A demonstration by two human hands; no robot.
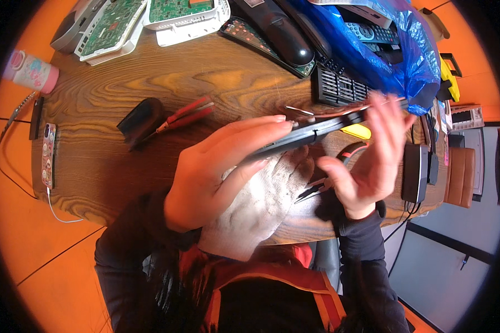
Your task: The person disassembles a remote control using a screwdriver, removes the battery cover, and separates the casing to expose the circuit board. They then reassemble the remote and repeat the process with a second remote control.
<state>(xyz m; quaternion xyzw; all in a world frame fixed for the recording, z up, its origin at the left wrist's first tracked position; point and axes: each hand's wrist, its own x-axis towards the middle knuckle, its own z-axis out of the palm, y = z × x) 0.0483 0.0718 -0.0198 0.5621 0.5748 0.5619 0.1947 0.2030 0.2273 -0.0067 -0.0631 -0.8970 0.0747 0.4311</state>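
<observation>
My left hand (205, 172) grips one end of a long, thin black casing (305, 135), held edge-on and tilted up toward the right. What kind of device it is, I cannot make out. Beside its far end, my right hand (375, 158) is raised with fingers spread and slightly blurred; whether it touches the casing is unclear. Below both hands lies a crumpled, stained whitish cloth (250, 208). Dark slim tools (314, 191) rest at the cloth's right edge. A yellow piece (356, 131) shows behind the casing. Red-handled pliers (186, 115) lie left, against a black object (141, 121).
Opened white housings with green circuit boards (112, 33) stand far left. A blue plastic bag (414, 66) with remote controls (369, 33) fills the far right, beside a black bit set (339, 87). A phone (49, 155), pink-lidded bottle (33, 72) and black box (414, 172) sit near the edges.
</observation>
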